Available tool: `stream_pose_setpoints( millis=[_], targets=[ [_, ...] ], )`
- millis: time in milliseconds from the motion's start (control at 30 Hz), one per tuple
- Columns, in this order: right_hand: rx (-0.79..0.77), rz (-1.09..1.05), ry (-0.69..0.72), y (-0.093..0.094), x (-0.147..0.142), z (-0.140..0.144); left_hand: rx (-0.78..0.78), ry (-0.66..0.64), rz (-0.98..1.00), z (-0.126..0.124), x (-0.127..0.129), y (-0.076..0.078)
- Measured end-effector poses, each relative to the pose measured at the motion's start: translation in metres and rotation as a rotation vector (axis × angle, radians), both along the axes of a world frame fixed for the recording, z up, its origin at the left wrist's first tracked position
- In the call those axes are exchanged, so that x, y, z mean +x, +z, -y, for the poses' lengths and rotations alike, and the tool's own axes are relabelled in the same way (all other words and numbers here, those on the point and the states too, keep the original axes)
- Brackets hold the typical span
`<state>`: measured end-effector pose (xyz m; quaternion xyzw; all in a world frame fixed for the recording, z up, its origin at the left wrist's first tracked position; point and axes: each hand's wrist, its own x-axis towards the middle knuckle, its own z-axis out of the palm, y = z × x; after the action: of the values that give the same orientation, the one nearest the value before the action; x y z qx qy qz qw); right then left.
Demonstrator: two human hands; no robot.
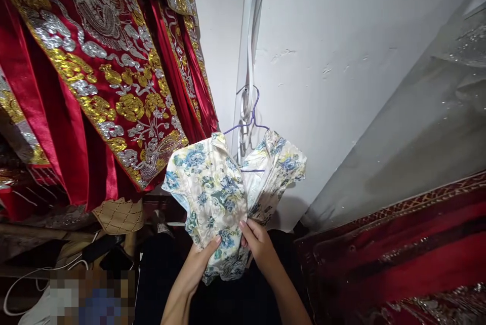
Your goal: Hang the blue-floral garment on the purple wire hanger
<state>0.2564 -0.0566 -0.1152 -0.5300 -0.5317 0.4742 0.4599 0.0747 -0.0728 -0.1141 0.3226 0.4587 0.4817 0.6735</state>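
Note:
A short-sleeved floral blouse [212, 193], cream with blue, green and yellow flowers, hangs on a thin purple wire hanger [253, 121] in front of me. Its front is parted at the neck, and the hanger's lower bar shows in the gap. Low on the left side, my left hand [203, 260] grips the cloth, thumb on top and fingers hidden behind. My right hand [256, 241] pinches the front edge near the middle between thumb and fingers. Whether a fastener lies under those fingertips I cannot make out.
Red costumes [125, 77] with gold and silver embroidery hang at the left. Behind the hanger, white straps [248, 46] run down a pale wall [322, 51]. Red patterned fabric [410, 259] lies at the lower right. A white cable [38, 270] loops at the lower left.

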Motion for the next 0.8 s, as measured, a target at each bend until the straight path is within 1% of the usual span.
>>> stream_pose_setpoints(
  millis=[100, 167, 233, 333, 400, 433, 467, 500, 600, 633, 667, 733, 800],
  targets=[
    [0.024, -0.022, -0.080, -0.006, 0.000, 0.003, -0.041, 0.072, -0.035, -0.003, 0.000, -0.010],
    [0.043, -0.058, -0.131, -0.005, 0.001, 0.003, -0.034, 0.158, -0.116, -0.011, -0.011, -0.019],
    [0.044, -0.113, -0.173, -0.002, 0.004, 0.003, 0.028, 0.289, -0.232, -0.023, -0.029, -0.029],
    [0.016, -0.182, -0.190, 0.001, 0.006, 0.004, 0.179, 0.534, -0.361, -0.035, -0.050, -0.043],
    [-0.006, -0.207, -0.173, 0.002, 0.005, 0.006, 0.253, 0.681, -0.404, -0.034, -0.049, -0.047],
    [-0.016, -0.212, -0.162, 0.002, 0.003, 0.006, 0.275, 0.715, -0.422, -0.031, -0.042, -0.047],
    [-0.023, -0.211, -0.148, 0.002, 0.001, 0.007, 0.291, 0.691, -0.441, -0.027, -0.033, -0.045],
    [-0.029, -0.205, -0.130, 0.002, -0.001, 0.007, 0.308, 0.607, -0.461, -0.023, -0.020, -0.042],
    [-0.037, -0.174, -0.055, 0.002, -0.009, 0.008, 0.418, 0.226, -0.503, -0.011, 0.020, -0.031],
    [-0.043, -0.165, -0.021, 0.002, -0.011, 0.009, 0.460, 0.144, -0.509, -0.009, 0.032, -0.029],
    [-0.054, -0.156, 0.013, 0.002, -0.013, 0.010, 0.496, 0.112, -0.511, -0.008, 0.041, -0.029],
    [-0.083, -0.144, 0.071, 0.000, -0.016, 0.014, 0.543, 0.129, -0.504, -0.009, 0.053, -0.033],
    [-0.104, -0.137, 0.096, -0.001, -0.016, 0.018, 0.576, 0.145, -0.497, -0.010, 0.058, -0.040]
  ],
)
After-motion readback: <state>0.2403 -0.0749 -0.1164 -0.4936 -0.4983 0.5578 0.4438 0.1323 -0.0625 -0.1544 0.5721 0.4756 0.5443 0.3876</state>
